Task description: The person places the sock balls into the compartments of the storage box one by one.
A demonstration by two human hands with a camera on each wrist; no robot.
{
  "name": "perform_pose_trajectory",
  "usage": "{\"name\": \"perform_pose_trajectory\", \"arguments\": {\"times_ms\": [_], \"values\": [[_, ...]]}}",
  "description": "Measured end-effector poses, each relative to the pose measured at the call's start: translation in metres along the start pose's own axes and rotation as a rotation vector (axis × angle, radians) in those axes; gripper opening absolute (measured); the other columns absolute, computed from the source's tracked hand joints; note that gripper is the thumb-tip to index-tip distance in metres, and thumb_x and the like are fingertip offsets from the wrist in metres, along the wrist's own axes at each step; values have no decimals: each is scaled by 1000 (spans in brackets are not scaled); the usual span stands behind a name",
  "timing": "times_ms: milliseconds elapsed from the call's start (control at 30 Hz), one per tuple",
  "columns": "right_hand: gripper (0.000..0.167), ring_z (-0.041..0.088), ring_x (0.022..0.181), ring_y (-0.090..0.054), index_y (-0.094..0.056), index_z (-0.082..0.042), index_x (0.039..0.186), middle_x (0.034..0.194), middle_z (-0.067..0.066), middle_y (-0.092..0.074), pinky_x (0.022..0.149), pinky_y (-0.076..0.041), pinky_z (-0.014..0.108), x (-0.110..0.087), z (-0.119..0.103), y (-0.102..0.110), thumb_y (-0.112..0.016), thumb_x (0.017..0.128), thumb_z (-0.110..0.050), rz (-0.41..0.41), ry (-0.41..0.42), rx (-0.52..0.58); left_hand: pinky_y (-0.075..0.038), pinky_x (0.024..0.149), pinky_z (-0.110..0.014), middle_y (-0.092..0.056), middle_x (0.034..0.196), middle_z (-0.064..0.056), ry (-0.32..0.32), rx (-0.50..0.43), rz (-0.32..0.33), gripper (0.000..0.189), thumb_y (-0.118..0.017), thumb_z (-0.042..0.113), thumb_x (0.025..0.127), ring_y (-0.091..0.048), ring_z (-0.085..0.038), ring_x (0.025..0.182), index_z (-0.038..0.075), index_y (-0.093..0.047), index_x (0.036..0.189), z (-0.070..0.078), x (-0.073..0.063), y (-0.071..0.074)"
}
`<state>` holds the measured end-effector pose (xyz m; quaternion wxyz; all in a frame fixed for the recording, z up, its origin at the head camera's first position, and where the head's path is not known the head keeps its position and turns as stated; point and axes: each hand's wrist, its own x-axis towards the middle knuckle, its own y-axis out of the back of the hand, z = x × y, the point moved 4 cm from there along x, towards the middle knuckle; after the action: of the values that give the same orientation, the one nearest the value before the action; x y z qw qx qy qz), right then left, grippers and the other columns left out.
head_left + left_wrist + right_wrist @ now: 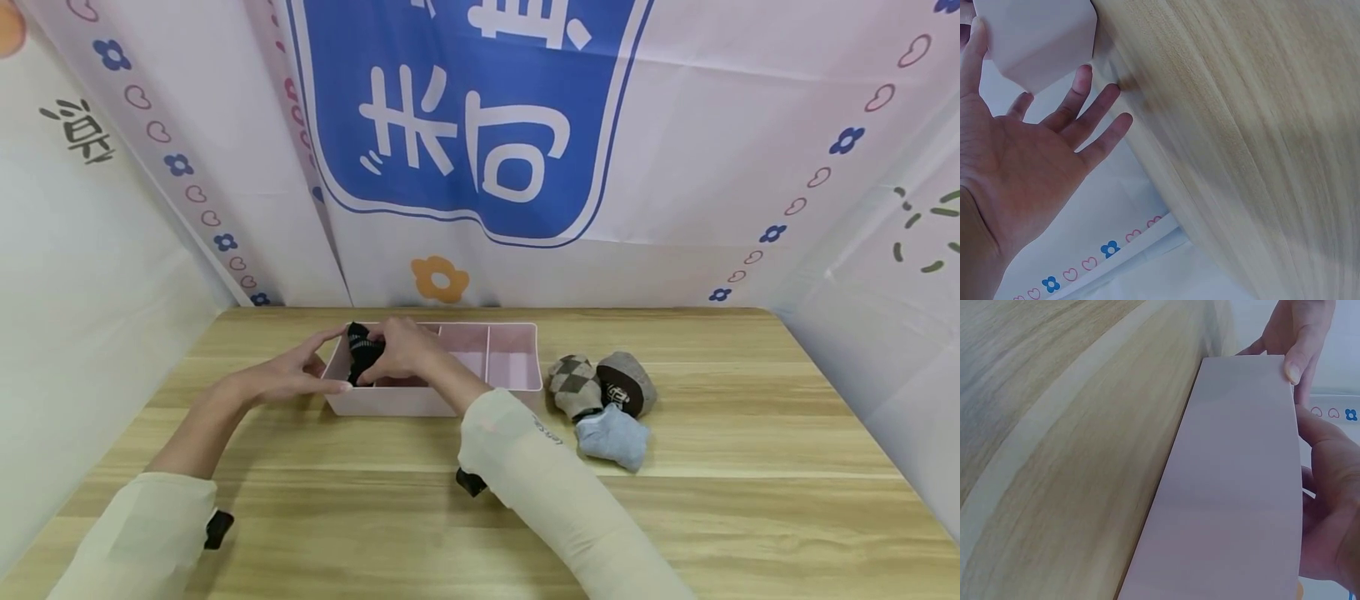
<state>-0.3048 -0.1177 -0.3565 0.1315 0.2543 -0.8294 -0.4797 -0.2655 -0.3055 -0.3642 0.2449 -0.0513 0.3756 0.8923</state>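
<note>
At the left end of a smooth pink box, the right hand pinches a black striped sock inside the end compartment; the left hand — fingers spread — touches the front rim. Wood-grain tabletop stretches nearer. Balled argyle, grey and blue socks lie rightward. Behind, a blue panel bears 可.

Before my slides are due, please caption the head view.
Right hand gripping a black sock in a pink divided box, three sock bundles alongside.
</note>
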Motion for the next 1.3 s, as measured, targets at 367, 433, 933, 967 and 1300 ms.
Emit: {"name": "perform_pose_trajectory", "arguments": {"times_ms": [367, 433, 933, 967, 1300], "values": [[66, 12, 107, -60, -69, -20, 137, 127, -2, -68, 88, -50, 32, -1, 1, 1, -90, 80, -44, -9, 15, 51, -45, 89, -40, -64, 114, -19, 2, 35, 1, 105, -75, 35, 95, -60, -25, 103, 6, -3, 166, 1, 0, 1], [64, 11, 107, -60, -69, -19, 136, 126, -3, -69, 88, -50, 31, -2, 2, 1, -90, 80, -42, -5, 28, 66, -45, 89, -40, -64, 114, -18, 4, 36, 1, 105, -75, 35, 95, -60, -25, 103, 6, -3, 166, 1, 0, 1], [62, 17, 119, -63, -66, -8, 138, 132, 5, -69, 97, -49, 25, -14, 12, 22, -88, 84, -28, 16, 180, 175, -44, 90, -40, -63, 111, -17, -6, 27, 7, 104, -75, 34, 95, -58, -25, 102, 8, -3, 166, 1, -1, 0], [61, 18, 121, -62, -66, -8, 138, 133, 5, -69, 99, -48, 26, -16, 13, 24, -88, 84, -27, 21, 184, 176, -44, 90, -40, -64, 111, -17, -9, 27, 7, 105, -75, 34, 95, -58, -25, 102, 8, -4, 166, 1, -1, 0], [57, 26, 106, -71, -65, -3, 136, 137, 14, -66, 102, -50, 37, -39, 31, 57, -86, 86, -22, 40, 248, 211, -42, 88, -40, -61, 104, -14, -1, 30, 16, 106, -77, 33, 93, -53, -25, 97, 11, -4, 167, 1, 0, 0]]}}
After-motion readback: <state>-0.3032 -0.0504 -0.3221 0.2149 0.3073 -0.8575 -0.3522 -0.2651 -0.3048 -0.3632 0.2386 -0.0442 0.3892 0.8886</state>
